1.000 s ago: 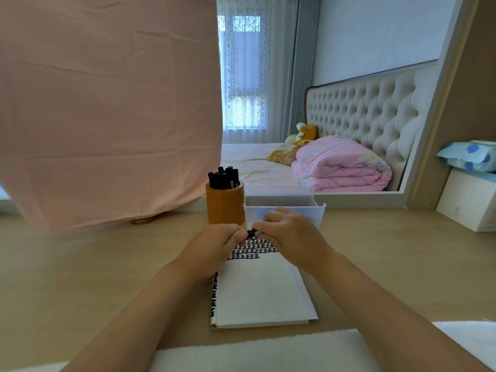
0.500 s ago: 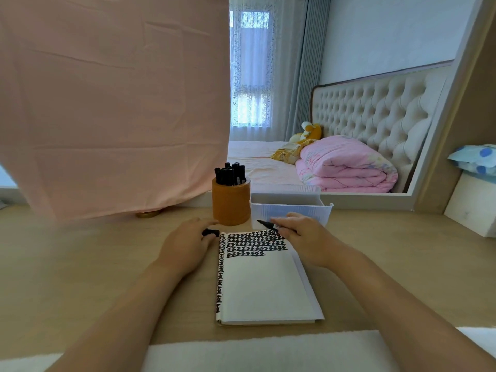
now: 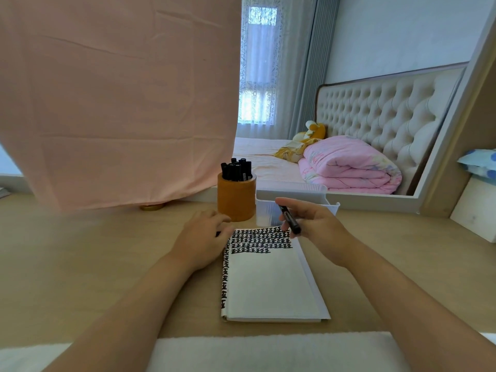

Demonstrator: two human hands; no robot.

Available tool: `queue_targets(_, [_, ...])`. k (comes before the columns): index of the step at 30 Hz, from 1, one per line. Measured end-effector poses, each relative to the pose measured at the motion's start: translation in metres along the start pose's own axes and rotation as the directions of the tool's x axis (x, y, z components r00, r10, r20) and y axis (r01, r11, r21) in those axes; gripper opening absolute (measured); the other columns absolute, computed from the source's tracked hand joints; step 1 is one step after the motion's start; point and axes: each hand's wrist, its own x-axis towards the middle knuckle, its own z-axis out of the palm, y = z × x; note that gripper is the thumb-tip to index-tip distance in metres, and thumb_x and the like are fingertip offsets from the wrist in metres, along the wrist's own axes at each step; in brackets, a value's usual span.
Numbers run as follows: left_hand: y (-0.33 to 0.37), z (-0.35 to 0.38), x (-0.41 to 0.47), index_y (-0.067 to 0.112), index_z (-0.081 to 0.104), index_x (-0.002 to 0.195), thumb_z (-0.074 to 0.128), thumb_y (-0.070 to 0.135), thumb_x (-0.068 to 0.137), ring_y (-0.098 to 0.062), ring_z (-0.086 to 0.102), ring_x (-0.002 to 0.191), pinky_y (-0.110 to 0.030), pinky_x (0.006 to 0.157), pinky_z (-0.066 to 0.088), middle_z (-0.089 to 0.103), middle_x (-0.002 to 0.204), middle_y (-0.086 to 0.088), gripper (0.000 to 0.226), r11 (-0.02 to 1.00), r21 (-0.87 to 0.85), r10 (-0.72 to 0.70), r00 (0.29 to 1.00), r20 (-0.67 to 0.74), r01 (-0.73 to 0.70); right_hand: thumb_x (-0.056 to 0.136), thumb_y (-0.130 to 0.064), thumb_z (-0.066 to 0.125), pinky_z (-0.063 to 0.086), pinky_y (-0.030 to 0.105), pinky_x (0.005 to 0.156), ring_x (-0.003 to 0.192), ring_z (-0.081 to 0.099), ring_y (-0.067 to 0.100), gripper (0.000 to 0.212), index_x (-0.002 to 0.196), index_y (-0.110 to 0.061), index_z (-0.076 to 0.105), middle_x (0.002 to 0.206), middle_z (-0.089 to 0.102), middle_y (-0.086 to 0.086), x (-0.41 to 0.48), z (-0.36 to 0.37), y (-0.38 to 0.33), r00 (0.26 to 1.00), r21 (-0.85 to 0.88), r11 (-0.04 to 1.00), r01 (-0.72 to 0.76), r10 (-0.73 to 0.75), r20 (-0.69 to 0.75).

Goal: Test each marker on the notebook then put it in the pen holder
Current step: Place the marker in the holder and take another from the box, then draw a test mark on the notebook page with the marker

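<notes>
left hand [image 3: 200,237]: on counter [image 3: 107,251], notebook's [image 3: 268,285] 10 o'clock, fingers curled over black cap [image 3: 218,233] | pen holder [image 3: 236,200]: 11 o'clock, stocked with black markers [image 3: 237,170] | right hand [image 3: 316,226]: 1 o'clock, pinching marker [image 3: 289,220] above inked rows

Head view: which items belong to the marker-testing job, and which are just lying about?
Job: marker in right hand; what looks like its cap under left hand; notebook; pen holder with markers in it.
Lying about: pink cloth; white bin; white towel; pink quilt on the bed.
</notes>
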Motion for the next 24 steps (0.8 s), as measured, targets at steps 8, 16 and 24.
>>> queue_targets(8, [0.025,0.003,0.001,0.029,0.027,0.152,0.053,0.072,0.082,-0.016,0.025,0.139,-0.038,0.111,0.026,0.029,0.154,0.005,0.086,0.999,0.022,0.036,0.948,0.315,-0.046,0.102,-0.014,0.049,0.033,0.023,0.042,0.058,0.060,0.024,0.016,0.107,-0.014,0.065,0.074,0.063,0.014,-0.005,0.008,0.011,0.996,0.001,0.999,-0.052,0.052,-0.075])
queue_targets(16, [0.023,0.007,0.001,0.032,0.025,0.152,0.053,0.076,0.080,-0.018,0.026,0.139,-0.039,0.110,0.024,0.030,0.153,0.003,0.088,0.998,0.062,0.009,0.932,0.361,-0.034,0.085,-0.013,0.073,0.048,0.021,0.051,0.052,0.057,0.008,0.017,0.070,-0.017,0.066,0.061,0.067,-0.002,-0.002,0.020,0.022,0.987,-0.323,0.939,-0.120,0.078,-0.138])
queue_targets(24, [0.021,0.009,0.002,0.033,0.026,0.151,0.052,0.078,0.078,-0.018,0.026,0.139,-0.040,0.111,0.025,0.031,0.153,0.004,0.090,0.997,0.067,0.002,0.931,0.365,-0.029,0.082,-0.012,0.073,0.049,0.019,0.059,0.066,0.058,0.005,0.017,0.068,-0.015,0.064,0.072,0.068,-0.003,-0.002,0.019,0.030,0.989,-0.418,0.906,-0.065,0.001,-0.151])
